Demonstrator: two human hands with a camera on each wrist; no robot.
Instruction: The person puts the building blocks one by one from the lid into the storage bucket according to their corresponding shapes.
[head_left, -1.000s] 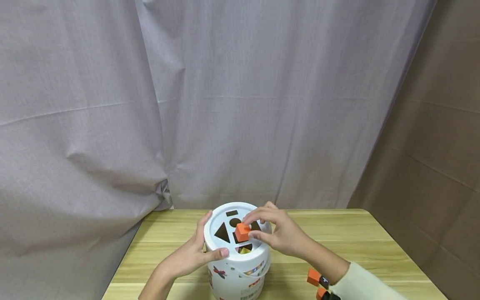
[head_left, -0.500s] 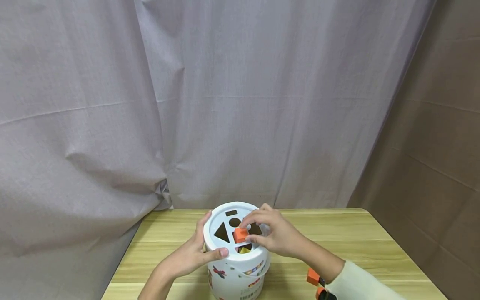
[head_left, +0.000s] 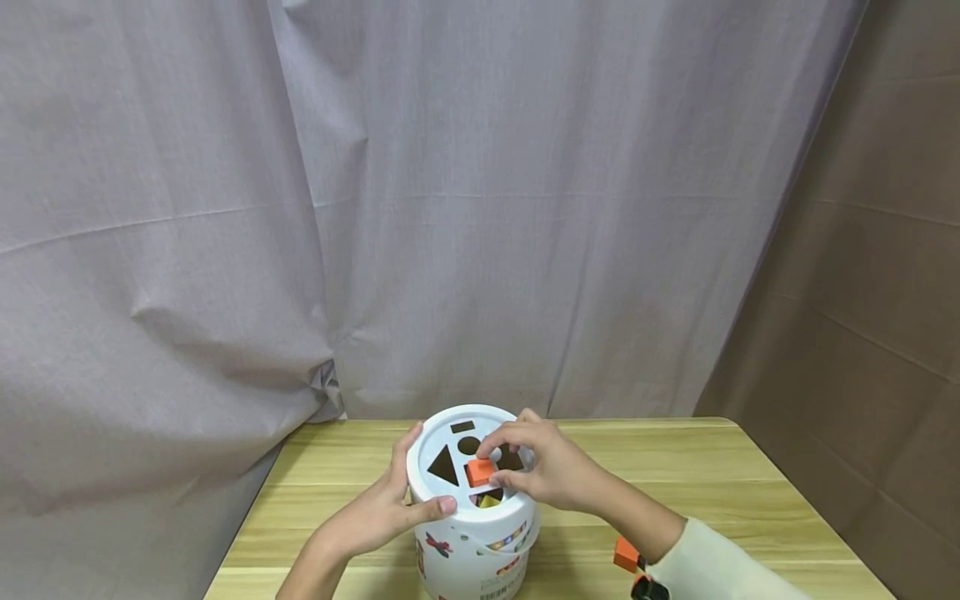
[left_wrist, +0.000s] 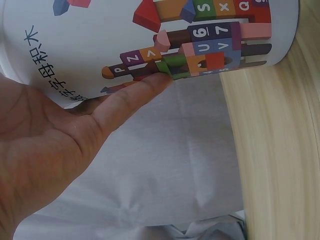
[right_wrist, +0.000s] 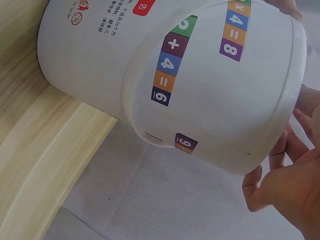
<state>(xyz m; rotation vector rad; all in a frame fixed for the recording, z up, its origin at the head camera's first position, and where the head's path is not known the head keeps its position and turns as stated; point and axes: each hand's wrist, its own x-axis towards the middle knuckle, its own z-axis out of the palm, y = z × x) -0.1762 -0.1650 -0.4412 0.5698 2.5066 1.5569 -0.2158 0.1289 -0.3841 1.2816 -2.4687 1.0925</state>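
A white shape-sorter bucket (head_left: 471, 546) stands on the table, its lid (head_left: 433, 500) cut with several holes. With thumb and fingertips, my right hand (head_left: 551, 467) pinches an orange block (head_left: 481, 472) at the square hole near the lid's middle, the block's lower part hidden from sight. My left hand (head_left: 382, 504) rests against the bucket's left side, thumb on the near rim and fingers stretched along the far left. In the left wrist view, a straight finger (left_wrist: 132, 100) lies along the printed wall. The right wrist view shows fingers (right_wrist: 256, 192) beyond the rim, but the block is hidden there.
On the wooden table (head_left: 675, 475), another orange block (head_left: 626, 553) and dark pieces (head_left: 649, 588) lie near the right forearm, partly covered by the sleeve (head_left: 720, 567). Yellow shows through the lid's front hole. A grey curtain (head_left: 480, 208) hangs behind the table.
My right hand has moved slightly down and left, lowering the orange block toward the square hole, so less of it shows. My left hand and the bucket have stayed put.
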